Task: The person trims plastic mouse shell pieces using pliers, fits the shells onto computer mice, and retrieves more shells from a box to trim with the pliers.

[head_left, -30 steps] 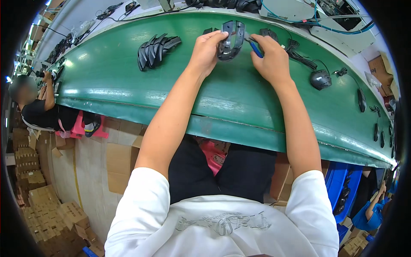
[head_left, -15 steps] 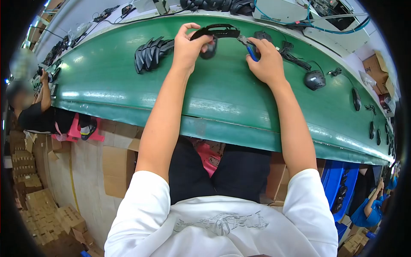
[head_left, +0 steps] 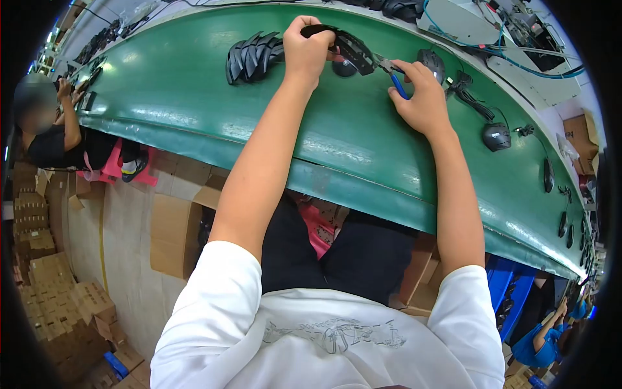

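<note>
My left hand [head_left: 309, 52] grips one end of a curved black plastic shell [head_left: 353, 53], lifted over the green belt [head_left: 363, 129]. In my right hand [head_left: 422, 97] are blue-handled pliers [head_left: 398, 84], their metal tips touching or very near the shell's right end. Beneath the shell, a dark rounded mouse part [head_left: 344, 69] lies on the belt, partly covered. Left of my left hand rests a row of overlapping black shells [head_left: 253, 57]. A black mouse [head_left: 431, 63] sits just behind my right hand.
Farther right lie a coiled black cable [head_left: 472, 97], another mouse [head_left: 496, 136] and several more mice. Grey equipment [head_left: 463, 26] with blue cables stands beyond the belt. A co-worker [head_left: 48, 129] sits far left, another [head_left: 541, 343] at lower right. Cardboard boxes [head_left: 175, 233] stand below the belt.
The shell has turned from upright, open face showing, to edge-on, sloping down to the right. The pliers' tips have come to its right end. The camera view has shifted slightly.
</note>
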`<state>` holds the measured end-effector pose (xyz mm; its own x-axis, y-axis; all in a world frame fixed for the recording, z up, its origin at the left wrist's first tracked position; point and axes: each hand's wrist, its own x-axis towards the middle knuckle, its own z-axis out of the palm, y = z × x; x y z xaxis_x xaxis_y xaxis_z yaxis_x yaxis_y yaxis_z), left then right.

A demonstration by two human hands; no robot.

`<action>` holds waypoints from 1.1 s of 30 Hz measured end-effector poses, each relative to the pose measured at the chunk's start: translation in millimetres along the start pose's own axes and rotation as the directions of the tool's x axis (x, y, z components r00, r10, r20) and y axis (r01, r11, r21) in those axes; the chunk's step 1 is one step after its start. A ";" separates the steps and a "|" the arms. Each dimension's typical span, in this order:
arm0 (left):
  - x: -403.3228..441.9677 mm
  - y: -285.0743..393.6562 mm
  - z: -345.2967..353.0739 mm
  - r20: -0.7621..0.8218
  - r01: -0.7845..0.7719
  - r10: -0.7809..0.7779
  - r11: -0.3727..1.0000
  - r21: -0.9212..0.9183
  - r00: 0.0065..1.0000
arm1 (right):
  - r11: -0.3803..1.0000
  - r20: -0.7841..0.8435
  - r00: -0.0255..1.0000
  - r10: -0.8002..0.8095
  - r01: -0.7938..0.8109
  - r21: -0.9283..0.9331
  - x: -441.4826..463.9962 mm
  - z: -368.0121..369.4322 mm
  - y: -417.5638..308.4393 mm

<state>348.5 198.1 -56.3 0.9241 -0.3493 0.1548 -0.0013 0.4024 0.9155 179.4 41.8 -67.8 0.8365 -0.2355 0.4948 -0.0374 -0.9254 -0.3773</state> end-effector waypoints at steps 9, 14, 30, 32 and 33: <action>0.6 7.7 8.8 -0.109 -0.001 0.066 0.861 0.509 0.992 | 0.999 0.083 0.996 -0.026 0.021 0.050 0.7 2.5 -10.1; 9.0 -1.1 4.6 0.078 -0.087 0.064 0.940 0.331 0.995 | 0.997 0.063 0.997 -0.035 0.031 0.071 0.8 4.7 -9.8; 4.0 1.3 3.4 0.313 -0.220 0.115 0.919 0.327 0.943 | 0.977 0.047 0.993 -0.108 0.097 0.191 3.2 9.3 -22.3; 4.4 2.9 2.7 0.315 -0.226 0.081 0.860 0.457 0.946 | 0.977 0.048 0.993 -0.111 0.100 0.187 3.9 8.8 -22.6; 3.7 3.0 3.5 0.315 -0.226 0.081 0.860 0.457 0.946 | 0.977 0.049 0.993 -0.111 0.100 0.186 4.2 9.4 -22.3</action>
<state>350.6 195.1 -51.7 0.7533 -0.5644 0.3378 -0.3847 0.0384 0.9222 188.9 64.2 -64.6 0.8611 -0.1170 0.4947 0.1487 -0.8727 -0.4652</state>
